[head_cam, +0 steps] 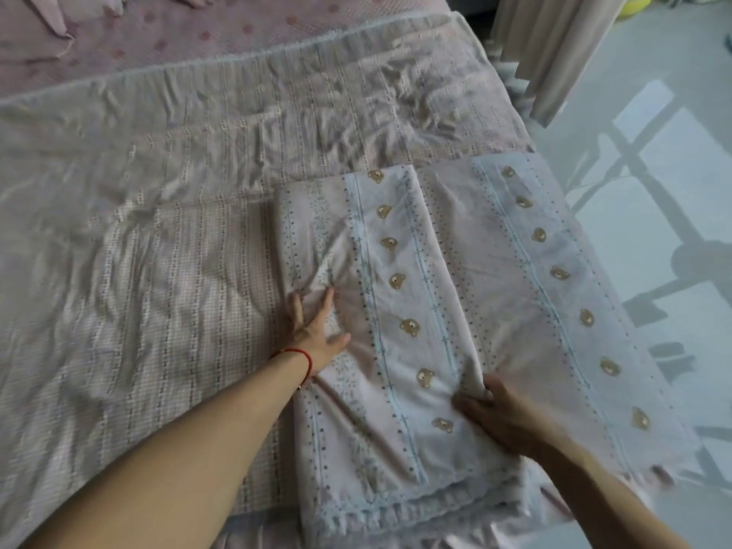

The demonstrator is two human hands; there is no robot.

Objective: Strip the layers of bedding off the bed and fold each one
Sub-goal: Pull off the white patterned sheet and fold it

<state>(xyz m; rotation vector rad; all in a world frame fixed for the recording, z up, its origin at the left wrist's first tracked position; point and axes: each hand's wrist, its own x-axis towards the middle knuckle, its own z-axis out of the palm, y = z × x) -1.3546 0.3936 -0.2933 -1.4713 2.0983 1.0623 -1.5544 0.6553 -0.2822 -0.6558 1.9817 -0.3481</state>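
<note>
A pale pink sheet with blue stripes and rows of small bear faces (447,295) lies folded into a long panel at the bed's right side. My left hand (313,330) presses flat on its left edge with fingers spread; a red string circles that wrist. My right hand (499,410) rests on the sheet near the middle fold, and its fingers pinch a ridge of the cloth there. Underneath lies a crumpled pink checked cover (150,239) spread across the bed.
A pink dotted mattress cover (222,29) shows at the far end of the bed. Light curtains (554,49) hang at the upper right. A glossy tiled floor (673,192) runs along the bed's right edge.
</note>
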